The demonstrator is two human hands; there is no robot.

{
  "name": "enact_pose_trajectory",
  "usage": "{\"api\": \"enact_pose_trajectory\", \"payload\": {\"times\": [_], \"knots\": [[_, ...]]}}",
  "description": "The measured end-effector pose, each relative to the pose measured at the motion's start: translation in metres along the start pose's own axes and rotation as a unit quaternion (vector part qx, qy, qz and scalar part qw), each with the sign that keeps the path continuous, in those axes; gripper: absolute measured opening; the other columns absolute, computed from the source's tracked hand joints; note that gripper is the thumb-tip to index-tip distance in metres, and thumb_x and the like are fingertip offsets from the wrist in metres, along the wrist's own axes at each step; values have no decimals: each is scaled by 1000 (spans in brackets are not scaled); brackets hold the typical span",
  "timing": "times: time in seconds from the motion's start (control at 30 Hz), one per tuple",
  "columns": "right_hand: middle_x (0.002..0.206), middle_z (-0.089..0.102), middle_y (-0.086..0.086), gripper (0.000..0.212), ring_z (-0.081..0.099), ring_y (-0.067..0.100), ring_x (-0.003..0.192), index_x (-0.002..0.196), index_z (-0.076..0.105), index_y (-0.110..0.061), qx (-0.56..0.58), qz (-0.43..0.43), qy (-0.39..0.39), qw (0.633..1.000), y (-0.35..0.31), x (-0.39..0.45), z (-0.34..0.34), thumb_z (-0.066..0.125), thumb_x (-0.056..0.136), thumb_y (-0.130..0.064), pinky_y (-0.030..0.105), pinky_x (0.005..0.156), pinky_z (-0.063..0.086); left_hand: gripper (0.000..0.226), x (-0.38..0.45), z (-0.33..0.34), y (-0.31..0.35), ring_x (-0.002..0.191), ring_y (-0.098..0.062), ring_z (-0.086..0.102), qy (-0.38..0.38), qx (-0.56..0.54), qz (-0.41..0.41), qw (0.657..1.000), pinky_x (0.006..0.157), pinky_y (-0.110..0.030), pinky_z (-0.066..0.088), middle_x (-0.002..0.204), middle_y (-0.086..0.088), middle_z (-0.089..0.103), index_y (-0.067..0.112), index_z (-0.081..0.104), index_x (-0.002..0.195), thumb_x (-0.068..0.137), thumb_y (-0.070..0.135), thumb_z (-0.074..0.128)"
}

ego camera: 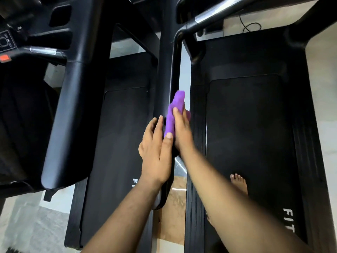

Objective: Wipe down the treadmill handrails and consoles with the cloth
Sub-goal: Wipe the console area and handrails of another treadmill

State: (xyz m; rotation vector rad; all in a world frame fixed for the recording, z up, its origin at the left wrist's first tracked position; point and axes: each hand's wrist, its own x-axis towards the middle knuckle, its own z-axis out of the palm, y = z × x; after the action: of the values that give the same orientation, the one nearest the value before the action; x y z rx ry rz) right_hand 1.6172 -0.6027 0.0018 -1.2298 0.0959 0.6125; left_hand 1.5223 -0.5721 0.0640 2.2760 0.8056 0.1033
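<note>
Bare forearms reach down to a smooth black handrail (166,79) between two treadmills. Right hand (182,128) grips a soft purple cloth (175,110) wrapped on the rail; left hand (156,152) rests flat beside it, fingers straight. Matte black belt (255,134), pale tiled floor (27,225).

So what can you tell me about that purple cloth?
The bright purple soft cloth is bunched into a long roll, lying lengthwise along the black treadmill handrail that runs between two black treadmill belts. It looks like smooth, plush fabric with no pattern. The right hand grips it against the rail, its fingers curled over the cloth. The left hand lies flat beside it, with its thumb touching the cloth's lower end. The cloth's top end sticks out past both hands.
</note>
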Motion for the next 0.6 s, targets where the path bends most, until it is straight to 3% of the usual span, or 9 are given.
{"api": "enact_pose_trajectory", "payload": {"times": [0.07,0.13,0.2,0.3,0.37,0.5,0.6], "knots": [[167,28,-6,83,27,8,153,161,24,-29,5,-38,-43,998,23,-40,-3,47,92,-69,43,127,23,74,24,2,4,152,3,15,-10,-14,5,1000,125,-37,9,169,13,19,33,28,160,94,65,17],[170,20,-8,73,18,6,156,158,20,-40,0,-76,-68,995,30,-40,-8,47,94,-64,47,128,18,73,41,2,3,153,5,12,-24,-25,26,999,128,-40,10,170,11,18,29,28,160,96,63,21],[169,20,-10,65,18,6,156,157,22,-41,-16,-95,-61,994,6,14,0,44,97,-54,45,129,16,70,59,3,2,154,4,10,-29,-40,39,998,129,-45,12,170,11,19,28,27,161,99,60,24],[167,28,-11,73,26,6,153,162,25,-29,-43,-36,-2,998,-42,105,13,44,95,-51,40,128,19,71,90,9,13,155,4,5,-25,-32,24,999,129,-48,12,171,13,15,29,23,163,100,62,23],[167,28,-11,77,27,5,152,162,24,-32,-25,-39,-27,999,-36,112,5,48,94,-58,41,128,19,74,104,14,22,155,3,1,-28,5,26,999,128,-50,12,171,13,11,31,20,164,99,67,20],[167,21,-19,77,19,-1,153,153,22,-49,11,-30,-114,993,2,45,-19,51,88,-78,39,129,17,87,104,17,29,155,4,-6,-30,59,10,998,128,-53,10,171,20,-2,34,9,164,92,82,11],[169,20,-11,66,18,1,153,157,23,-38,-13,-48,-102,994,-16,81,-10,48,100,-58,33,129,14,90,103,16,28,155,3,-9,-39,70,11,997,129,-51,6,170,22,-5,34,6,164,90,85,9]]}}
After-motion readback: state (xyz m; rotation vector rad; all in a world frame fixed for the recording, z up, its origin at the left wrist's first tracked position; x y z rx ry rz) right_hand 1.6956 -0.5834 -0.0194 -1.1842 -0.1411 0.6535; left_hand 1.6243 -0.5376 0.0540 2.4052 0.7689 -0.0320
